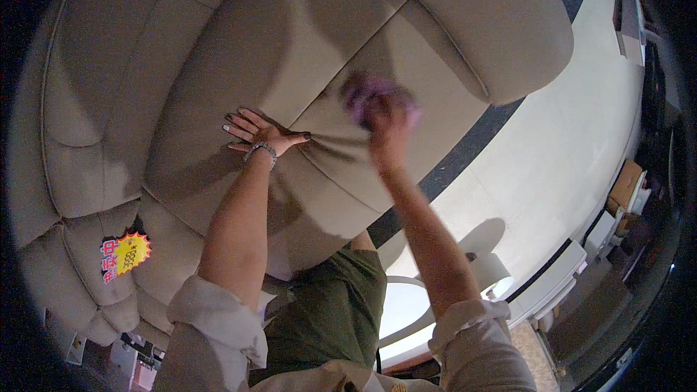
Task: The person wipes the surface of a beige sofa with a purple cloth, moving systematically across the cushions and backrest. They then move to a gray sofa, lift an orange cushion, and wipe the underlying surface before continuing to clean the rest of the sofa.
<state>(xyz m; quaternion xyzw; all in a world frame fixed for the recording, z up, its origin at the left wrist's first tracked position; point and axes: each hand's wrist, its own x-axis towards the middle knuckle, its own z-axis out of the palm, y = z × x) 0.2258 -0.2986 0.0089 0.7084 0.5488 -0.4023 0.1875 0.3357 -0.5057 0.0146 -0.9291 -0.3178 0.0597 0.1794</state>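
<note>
Beneath me is a grey-beige upholstered sofa with a wide seat cushion (245, 54). My left hand (267, 136) presses flat on that cushion with its fingers spread, and creases run through the cover beside the thumb. A beaded bracelet (262, 148) circles the left wrist. To its right, my right hand (389, 117) grips a bunched purple cloth (375, 92) on or just over the seat, near a seam. Hand and cloth are blurred, so whether the cloth touches the cover I cannot tell.
The sofa's backrest (98, 65) rises at left and an armrest (501, 22) at upper right. A yellow and red price sign (128, 256) lies on the sofa at lower left. Pale floor (479, 174) with a dark border strip (457, 155) runs along the right. A cardboard box (625, 182) stands far right.
</note>
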